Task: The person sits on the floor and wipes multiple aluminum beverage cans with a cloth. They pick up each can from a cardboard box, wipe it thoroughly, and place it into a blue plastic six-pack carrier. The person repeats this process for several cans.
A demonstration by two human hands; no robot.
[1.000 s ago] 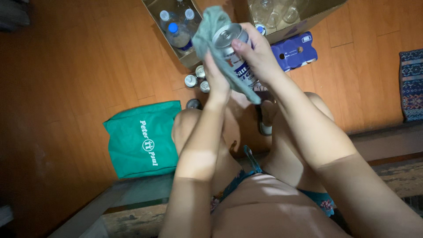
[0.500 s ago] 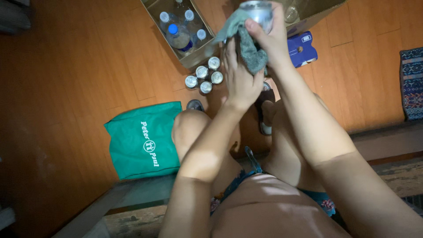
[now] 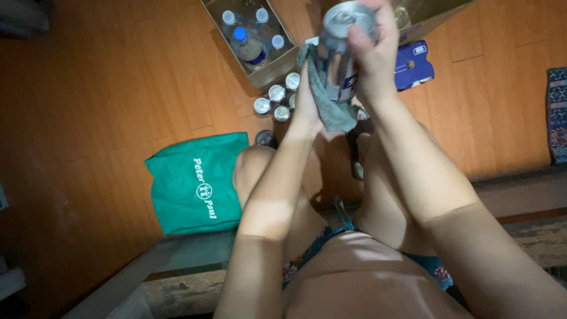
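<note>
My right hand (image 3: 373,56) grips a silver drink can (image 3: 344,44), held up with its top toward the camera. My left hand (image 3: 307,109) presses a grey-green cloth (image 3: 328,100) against the can's left side and underside; the cloth hangs down below the can. Several more silver cans (image 3: 276,100) stand on the wooden floor just left of my left hand.
A cardboard box with plastic water bottles (image 3: 251,38) sits at the top. Another open cardboard box (image 3: 431,15) and a blue pack (image 3: 416,65) lie at the top right. A green fabric bag (image 3: 198,183) lies on the floor left of my knees. A patterned rug (image 3: 557,112) is at the right edge.
The can has tilted so its side shows again. The cloth has slid from the can's top down to its left side and underside. My hands stay raised.
</note>
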